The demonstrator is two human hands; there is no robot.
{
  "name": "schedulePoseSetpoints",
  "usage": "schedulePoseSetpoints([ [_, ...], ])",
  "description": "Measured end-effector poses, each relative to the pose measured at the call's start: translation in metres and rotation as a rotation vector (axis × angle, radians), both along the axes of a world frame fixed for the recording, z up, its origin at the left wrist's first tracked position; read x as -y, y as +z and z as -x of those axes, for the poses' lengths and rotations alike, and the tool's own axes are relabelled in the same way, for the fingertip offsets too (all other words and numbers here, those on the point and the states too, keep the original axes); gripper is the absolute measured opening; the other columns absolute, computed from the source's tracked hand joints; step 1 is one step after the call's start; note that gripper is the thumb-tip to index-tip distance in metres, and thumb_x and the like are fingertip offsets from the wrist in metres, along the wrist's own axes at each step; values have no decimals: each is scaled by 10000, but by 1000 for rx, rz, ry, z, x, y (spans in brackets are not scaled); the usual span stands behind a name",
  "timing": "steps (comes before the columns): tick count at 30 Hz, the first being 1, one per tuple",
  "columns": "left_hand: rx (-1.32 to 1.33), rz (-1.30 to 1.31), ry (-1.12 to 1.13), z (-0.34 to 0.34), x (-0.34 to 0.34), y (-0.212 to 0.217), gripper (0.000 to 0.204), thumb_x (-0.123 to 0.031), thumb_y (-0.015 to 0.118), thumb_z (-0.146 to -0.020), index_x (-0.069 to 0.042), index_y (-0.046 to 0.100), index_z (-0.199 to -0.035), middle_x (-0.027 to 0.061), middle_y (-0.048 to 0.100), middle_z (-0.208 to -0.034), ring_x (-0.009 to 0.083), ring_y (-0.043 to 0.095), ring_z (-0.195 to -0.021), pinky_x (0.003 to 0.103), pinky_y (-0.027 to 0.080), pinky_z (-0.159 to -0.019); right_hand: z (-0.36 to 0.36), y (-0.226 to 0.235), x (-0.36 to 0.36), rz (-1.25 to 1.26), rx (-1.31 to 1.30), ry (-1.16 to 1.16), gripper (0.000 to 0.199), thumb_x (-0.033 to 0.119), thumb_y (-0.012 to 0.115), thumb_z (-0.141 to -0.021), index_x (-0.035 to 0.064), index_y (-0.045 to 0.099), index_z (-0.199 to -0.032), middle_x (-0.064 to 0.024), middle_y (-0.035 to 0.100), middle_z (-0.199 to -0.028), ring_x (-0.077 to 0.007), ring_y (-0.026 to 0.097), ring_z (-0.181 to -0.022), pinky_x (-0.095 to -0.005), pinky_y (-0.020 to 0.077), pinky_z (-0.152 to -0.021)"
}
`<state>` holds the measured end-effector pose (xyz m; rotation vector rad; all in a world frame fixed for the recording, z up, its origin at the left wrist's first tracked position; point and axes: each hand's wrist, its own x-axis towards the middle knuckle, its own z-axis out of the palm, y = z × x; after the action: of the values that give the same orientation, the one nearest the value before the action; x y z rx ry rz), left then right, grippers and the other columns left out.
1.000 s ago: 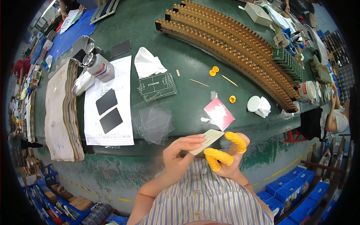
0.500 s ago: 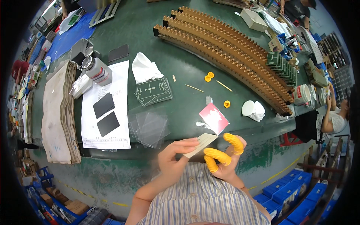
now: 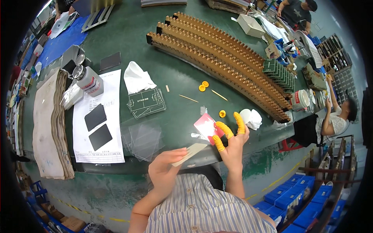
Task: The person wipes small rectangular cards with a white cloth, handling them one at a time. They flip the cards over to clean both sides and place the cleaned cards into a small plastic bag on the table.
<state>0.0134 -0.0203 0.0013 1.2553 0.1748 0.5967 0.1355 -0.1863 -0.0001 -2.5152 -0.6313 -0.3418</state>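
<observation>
At the table's front edge, my left hand (image 3: pixel 164 171) pinches a thin pale cream card (image 3: pixel 190 154), tilted, between thumb and fingers. My right hand (image 3: pixel 233 152) is apart from it, its fingers spread, with yellow finger cots on the thumb and two fingers. Those fingertips are by a small pink and white card (image 3: pixel 205 125) on the table; I cannot tell whether they touch it. Nothing shows in the right hand's grasp. Beside it are a loose yellow finger cot (image 3: pixel 222 113) and a crumpled white cloth (image 3: pixel 254 119).
Left of my hands lie clear plastic sheets (image 3: pixel 143 140) and a stack of green cards (image 3: pixel 145 101). Black cards (image 3: pixel 100 137) rest on a printed paper (image 3: pixel 81 149) near a metal-topped bottle (image 3: pixel 90 81). Notched brown racks (image 3: pixel 217 64) stretch across the far right. Co-workers are farther off.
My right hand has moved away from the cream card, forward to the pink card, its fingers spreading. My left hand still holds the cream card. The whole view has shifted slightly.
</observation>
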Motion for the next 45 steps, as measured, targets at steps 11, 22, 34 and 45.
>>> schedulePoseSetpoints([
  [11,0,-8,-19,-2,-3,-3,153,125,591,-802,2,549,-883,183,636,-975,304,618,-996,396,488,-906,1,0,-2,15,-3,-23,311,366,700,-765,171,699,-1007,-116,370,-1384,-335,282,-1247,-453,197,-1020],
  [22,-14,-33,-46,2,-4,-1,191,151,590,-778,2,562,-894,176,630,-995,304,607,-1022,411,475,-933,7,-1,-2,-194,-22,-51,322,275,713,-744,126,685,-1028,-160,405,-1356,-343,300,-1220,-434,233,-1023],
  [34,-33,-80,-78,3,0,1,170,126,598,-782,3,572,-898,168,627,-1024,310,592,-1054,409,468,-944,59,31,-16,-255,50,432,277,381,707,-728,261,700,-978,-76,394,-1210,-286,316,-1112,-383,339,-907],
  [45,-29,-54,-37,3,2,1,205,144,593,-740,3,614,-887,149,657,-1012,287,607,-1046,370,467,-924,61,34,-21,-208,63,471,318,323,744,-693,284,678,-1002,-66,390,-1203,-287,309,-1119,-371,342,-898],
])
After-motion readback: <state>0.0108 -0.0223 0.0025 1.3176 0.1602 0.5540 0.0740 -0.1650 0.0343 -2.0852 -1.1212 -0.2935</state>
